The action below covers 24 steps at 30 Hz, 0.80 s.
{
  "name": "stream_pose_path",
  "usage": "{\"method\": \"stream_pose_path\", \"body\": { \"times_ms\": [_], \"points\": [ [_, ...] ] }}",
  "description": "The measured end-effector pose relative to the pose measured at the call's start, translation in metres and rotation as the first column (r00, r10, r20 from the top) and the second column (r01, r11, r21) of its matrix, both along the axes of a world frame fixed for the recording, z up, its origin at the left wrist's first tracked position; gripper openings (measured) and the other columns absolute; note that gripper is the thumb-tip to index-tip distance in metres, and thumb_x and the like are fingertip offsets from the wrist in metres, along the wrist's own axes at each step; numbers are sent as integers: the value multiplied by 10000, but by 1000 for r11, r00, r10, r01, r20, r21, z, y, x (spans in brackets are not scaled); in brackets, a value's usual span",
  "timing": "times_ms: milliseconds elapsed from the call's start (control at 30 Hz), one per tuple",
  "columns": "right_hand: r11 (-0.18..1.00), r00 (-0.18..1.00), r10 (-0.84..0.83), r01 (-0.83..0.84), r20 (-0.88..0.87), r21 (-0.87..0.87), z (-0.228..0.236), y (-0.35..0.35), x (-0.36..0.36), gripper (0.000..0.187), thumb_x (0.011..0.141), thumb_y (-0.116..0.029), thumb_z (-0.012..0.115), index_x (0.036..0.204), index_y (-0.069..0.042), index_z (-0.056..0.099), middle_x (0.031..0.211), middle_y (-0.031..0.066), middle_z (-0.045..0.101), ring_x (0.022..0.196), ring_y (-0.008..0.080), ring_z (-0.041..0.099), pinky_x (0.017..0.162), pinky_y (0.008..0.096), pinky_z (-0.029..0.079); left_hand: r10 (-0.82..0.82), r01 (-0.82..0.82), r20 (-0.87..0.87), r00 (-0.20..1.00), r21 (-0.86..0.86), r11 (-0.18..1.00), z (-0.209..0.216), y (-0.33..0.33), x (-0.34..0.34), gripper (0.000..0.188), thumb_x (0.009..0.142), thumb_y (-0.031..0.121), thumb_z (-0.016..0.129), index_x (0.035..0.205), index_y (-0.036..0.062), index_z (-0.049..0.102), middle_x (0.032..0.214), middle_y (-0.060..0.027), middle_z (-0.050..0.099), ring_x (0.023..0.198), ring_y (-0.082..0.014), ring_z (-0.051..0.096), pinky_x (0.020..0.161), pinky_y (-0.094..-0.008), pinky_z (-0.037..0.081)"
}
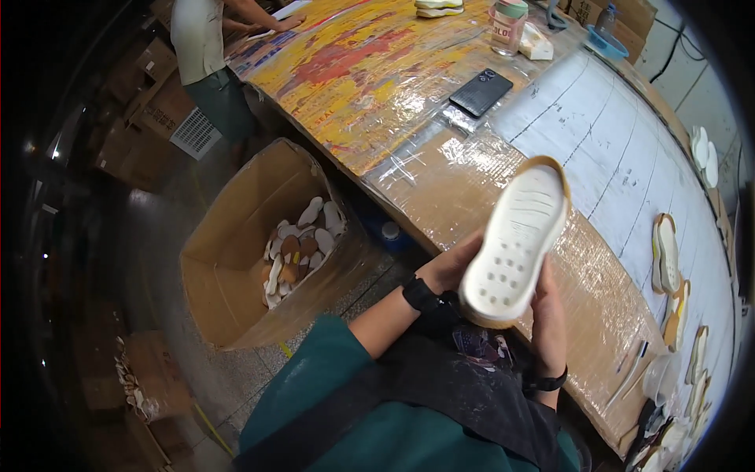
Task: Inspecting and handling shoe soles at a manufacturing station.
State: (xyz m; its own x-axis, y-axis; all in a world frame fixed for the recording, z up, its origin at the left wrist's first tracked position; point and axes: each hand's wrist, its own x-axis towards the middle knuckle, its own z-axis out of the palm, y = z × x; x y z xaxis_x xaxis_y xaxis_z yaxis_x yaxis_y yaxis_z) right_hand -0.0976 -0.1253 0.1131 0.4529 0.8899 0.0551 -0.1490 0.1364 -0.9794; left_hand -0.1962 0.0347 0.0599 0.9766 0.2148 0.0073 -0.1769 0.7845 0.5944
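Note:
A white shoe sole (519,228) with a tan rim is held up in front of my body, its inner face toward me. Rows of round dimples mark its heel end, and thin curved grooves cross its front. My left hand (454,263) grips the sole from the left, fingers partly hidden behind it. On the other side, my right hand (547,303) closes on the edge near the heel, its fingertips also out of sight. Beneath the sole lies the cardboard-covered part of the worktable (440,185), wrapped in clear film.
A big cardboard box (228,236) with several soles stands left of the table. On the table are a black phone (481,92), a pink bottle (508,31), a pen (642,348) and more soles (665,252) along the right. Another person (200,47) works at the far left.

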Motion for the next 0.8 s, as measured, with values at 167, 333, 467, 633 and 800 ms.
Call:
{"method": "stream_pose_path", "body": {
  "times_ms": [167, 333, 467, 633, 800],
  "points": [
    [987, 950, 157, -159, 269, -13, 14, 23, -10, 589, 852, -350, 461, 1312, -25, 285, 1374, 143, 250, 1262, 253, 259, 997, 348, 250, 254, 18, 352, 901, -616, 788, 0, 0, -30, 467, 907, 179, 348, 1328, 23, 223, 1338, -106, 312, 1142, -212, 403, 930, -324, 361],
    [984, 981, 176, -175, 81, -7, 13, 24, 1, 477, 875, -277, 436, 1267, -18, 359, 1324, 120, 339, 1209, 214, 344, 976, 333, 285, 421, -96, 543, 726, -527, 844, 27, 59, -52, 511, 896, 203, 363, 1349, 55, 179, 1352, -103, 293, 1121, -221, 416, 881, -344, 361],
    [997, 997, 77, -77, 10, -11, 3, 19, 17, 383, 908, -219, 395, 1224, -2, 410, 1247, 104, 435, 1135, 203, 430, 936, 314, 336, 631, -52, 603, 488, -701, 711, 62, 91, -100, 520, 884, 269, 369, 1339, 77, 206, 1321, -94, 339, 1074, -218, 445, 816, -365, 347],
    [998, 996, 14, -19, -91, -56, -6, 9, 50, 419, 930, -274, 327, 1196, 38, 409, 1175, 158, 488, 1071, 231, 491, 907, 331, 385, 709, -592, 294, 641, -399, 701, 12, 112, -94, 322, 892, 299, 417, 1085, 58, 509, 1019, -33, 540, 842, -136, 480, 718, -291, 369],
    [995, 996, -7, -1, -85, -99, -12, 4, 95, 368, 915, -237, 392, 1157, 34, 452, 1103, 134, 541, 1005, 204, 535, 865, 312, 426, 604, -579, -143, 784, 181, 795, 7, 67, -10, 166, 890, 204, 435, 872, 58, 511, 759, -41, 515, 672, -131, 471, 641, -253, 398]
  ]
}}
